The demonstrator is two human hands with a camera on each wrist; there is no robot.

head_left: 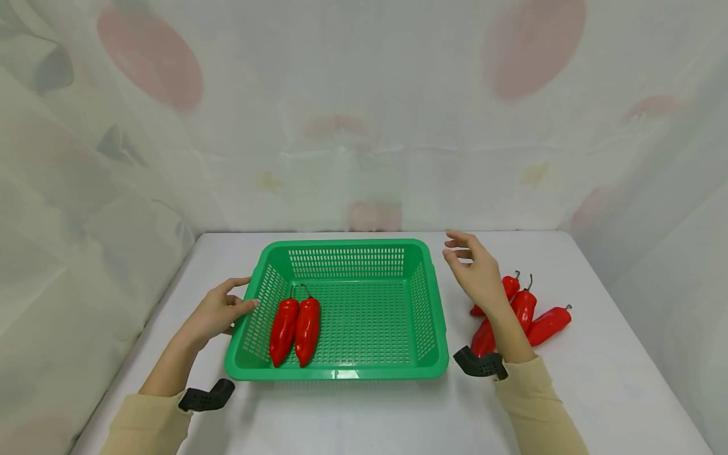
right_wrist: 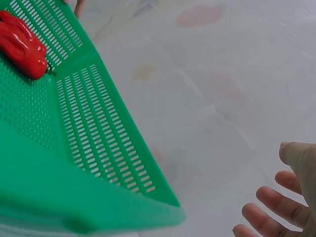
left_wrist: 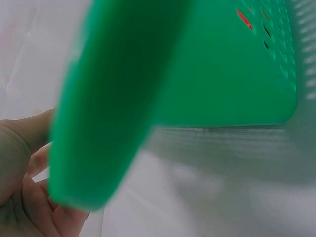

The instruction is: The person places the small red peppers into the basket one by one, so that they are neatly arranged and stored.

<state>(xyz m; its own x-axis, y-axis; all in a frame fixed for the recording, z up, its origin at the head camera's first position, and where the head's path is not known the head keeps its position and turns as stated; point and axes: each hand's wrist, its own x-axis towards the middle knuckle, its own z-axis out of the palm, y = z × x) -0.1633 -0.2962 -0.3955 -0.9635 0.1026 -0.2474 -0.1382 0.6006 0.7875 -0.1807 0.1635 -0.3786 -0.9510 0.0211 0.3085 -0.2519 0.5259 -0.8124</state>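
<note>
A green plastic basket [head_left: 364, 373] stands in the middle, with two long red chili peppers [head_left: 282, 332] side by side at its left. My left hand [head_left: 218, 309] holds the basket's left rim, thumb over the top; in the left wrist view the green rim [left_wrist: 98, 148] hides part of that hand. To the right of the basket, apart from it, my right hand [head_left: 474, 268] is raised with loosely bent fingers and nothing in them. Several more red peppers [head_left: 548, 325] lie on the table at the right, partly covered by my right forearm.
The white table [head_left: 352, 420] has a patterned cloth [head_left: 370, 126] hanging behind it and more cloth at both sides. Black wrist mounts [head_left: 206, 397] sit at my sleeves, the right one close to the basket's front right corner.
</note>
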